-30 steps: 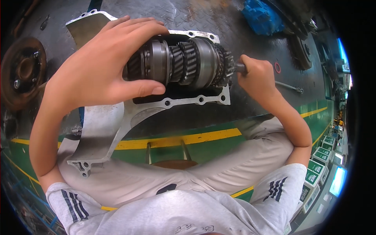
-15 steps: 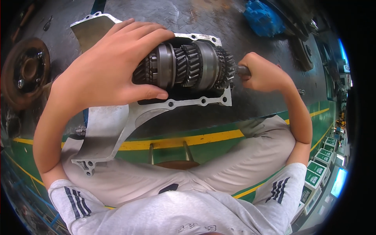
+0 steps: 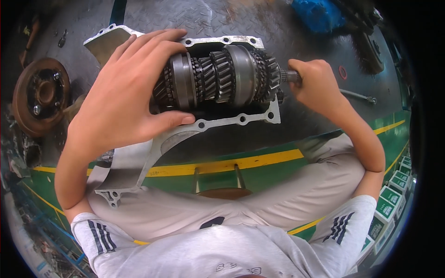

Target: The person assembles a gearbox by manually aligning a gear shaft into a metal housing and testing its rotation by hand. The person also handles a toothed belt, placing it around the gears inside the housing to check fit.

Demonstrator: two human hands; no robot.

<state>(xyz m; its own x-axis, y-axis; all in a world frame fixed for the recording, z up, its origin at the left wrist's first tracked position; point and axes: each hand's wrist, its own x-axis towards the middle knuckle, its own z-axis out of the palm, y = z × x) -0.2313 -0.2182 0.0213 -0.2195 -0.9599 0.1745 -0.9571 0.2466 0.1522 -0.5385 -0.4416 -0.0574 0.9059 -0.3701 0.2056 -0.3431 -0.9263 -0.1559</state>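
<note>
A silver metal gearbox housing (image 3: pixel 132 155) lies open side up on the dark metal tabletop. Inside it sits a gear shaft (image 3: pixel 225 76) with several toothed gears and smooth collars. My left hand (image 3: pixel 118 97) spans the left end of the housing. Its thumb rests at the near flange, and the fingers reach to the far rim; the palm hides part of the gears. At the right, my right hand (image 3: pixel 317 85) is closed in a fist around the shaft's splined end, which sticks out past the housing.
To the left lies a rusty round hub (image 3: pixel 45 92). A blue part (image 3: pixel 317 15) and dark machinery stand at the far right. Behind my right wrist are a red ring (image 3: pixel 342 72) and a metal rod-like tool (image 3: pixel 359 96). A stool (image 3: pixel 225 192) is below the table edge.
The whole view has shifted slightly. My left fingers have drawn back leftward along the far rim, baring more gear. My right fist stays on the shaft end, its wrist turned a little.
</note>
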